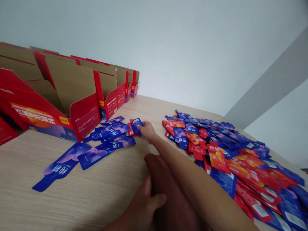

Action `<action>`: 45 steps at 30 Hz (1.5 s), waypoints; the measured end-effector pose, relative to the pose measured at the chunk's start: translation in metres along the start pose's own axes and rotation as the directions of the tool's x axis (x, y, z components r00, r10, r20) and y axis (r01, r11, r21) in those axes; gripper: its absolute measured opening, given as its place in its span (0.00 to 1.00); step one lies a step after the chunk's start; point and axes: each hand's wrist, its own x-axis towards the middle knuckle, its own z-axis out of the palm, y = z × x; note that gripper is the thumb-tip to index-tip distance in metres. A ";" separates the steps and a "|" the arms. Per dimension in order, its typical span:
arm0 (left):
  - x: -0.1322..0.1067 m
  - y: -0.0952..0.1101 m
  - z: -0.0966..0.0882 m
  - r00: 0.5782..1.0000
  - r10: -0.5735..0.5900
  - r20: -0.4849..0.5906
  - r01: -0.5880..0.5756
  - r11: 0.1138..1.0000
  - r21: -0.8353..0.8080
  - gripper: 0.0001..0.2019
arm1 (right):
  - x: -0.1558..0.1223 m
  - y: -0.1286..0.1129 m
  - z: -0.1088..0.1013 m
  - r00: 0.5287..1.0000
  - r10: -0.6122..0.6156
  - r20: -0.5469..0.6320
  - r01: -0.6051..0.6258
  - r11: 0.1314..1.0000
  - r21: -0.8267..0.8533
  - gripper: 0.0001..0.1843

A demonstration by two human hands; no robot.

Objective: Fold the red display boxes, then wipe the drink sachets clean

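Note:
My right hand [147, 131] reaches far forward over the wooden table [79, 202], its fingers pinched on a small blue sachet stacked on a red one [134, 126]. The sachets sit at the edge of a spread of long blue card pieces [106, 149] that lie flat on the table. My left hand [142, 208] rests on the table near the bottom edge. Its thumb points right, its fingers are loosely apart, and it holds nothing. My right forearm passes just beside it.
A large heap of red and blue sachets [228, 157] covers the table's right side. A row of open red cardboard boxes [83, 110] stands along the left and back. A pale wall rises behind the table.

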 end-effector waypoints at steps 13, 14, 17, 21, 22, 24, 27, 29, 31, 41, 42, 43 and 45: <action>0.005 -0.015 -0.030 0.990 0.000 0.143 -0.014 0.995 0.094 0.48 | 0.012 0.051 -0.140 0.996 0.088 -0.002 -0.058 0.644 -0.763 0.21; 0.005 -0.014 -0.029 0.988 -0.003 0.152 -0.011 0.996 0.093 0.49 | 0.008 0.056 -0.140 0.995 0.099 0.007 -0.055 0.612 -0.789 0.21; 0.005 -0.012 -0.026 0.989 -0.013 0.150 0.003 0.998 0.063 0.50 | -0.004 0.065 -0.130 0.998 0.063 0.005 -0.031 0.555 -0.832 0.20; 0.003 -0.007 -0.016 0.996 -0.031 0.087 0.028 0.999 0.028 0.48 | -0.017 0.067 -0.121 0.998 -0.060 -0.033 0.007 0.563 -0.827 0.20; 0.002 -0.005 -0.014 0.997 -0.039 0.068 0.037 0.999 0.028 0.48 | -0.020 0.067 -0.121 0.994 -0.093 -0.049 0.014 0.577 -0.817 0.19; 0.001 -0.002 -0.009 0.998 -0.046 0.038 0.045 0.998 0.032 0.47 | -0.024 0.065 -0.124 0.984 -0.151 -0.091 0.023 0.618 -0.786 0.18; -0.001 0.001 -0.004 0.999 -0.049 -0.003 0.049 0.998 0.041 0.46 | -0.030 0.062 -0.132 0.960 -0.208 -0.185 0.019 0.712 -0.702 0.15; -0.001 0.002 -0.003 0.997 -0.063 -0.041 0.065 0.997 0.045 0.47 | -0.039 0.059 -0.139 0.938 -0.223 -0.267 0.012 0.788 -0.615 0.14; -0.002 0.004 -0.001 0.994 -0.078 -0.079 0.081 0.996 0.037 0.48 | -0.057 0.058 -0.142 0.917 -0.215 -0.337 0.019 0.865 -0.501 0.18; -0.002 0.013 0.017 0.992 -0.093 -0.087 0.092 0.996 -0.023 0.60 | -0.225 0.093 -0.076 0.953 -0.265 -0.150 0.258 0.964 -0.062 0.23; -0.002 0.014 0.018 0.992 -0.098 -0.085 0.097 0.995 -0.024 0.60 | -0.232 0.096 -0.070 0.941 -0.305 -0.147 0.297 0.952 -0.076 0.28; -0.003 0.014 0.018 0.992 -0.097 -0.084 0.096 0.995 -0.021 0.60 | -0.237 0.099 -0.066 0.931 -0.345 -0.115 0.336 0.937 -0.093 0.32; -0.004 0.015 0.018 0.992 -0.091 -0.084 0.091 0.996 -0.010 0.59 | -0.246 0.101 -0.061 0.916 -0.399 0.031 0.400 0.909 -0.116 0.36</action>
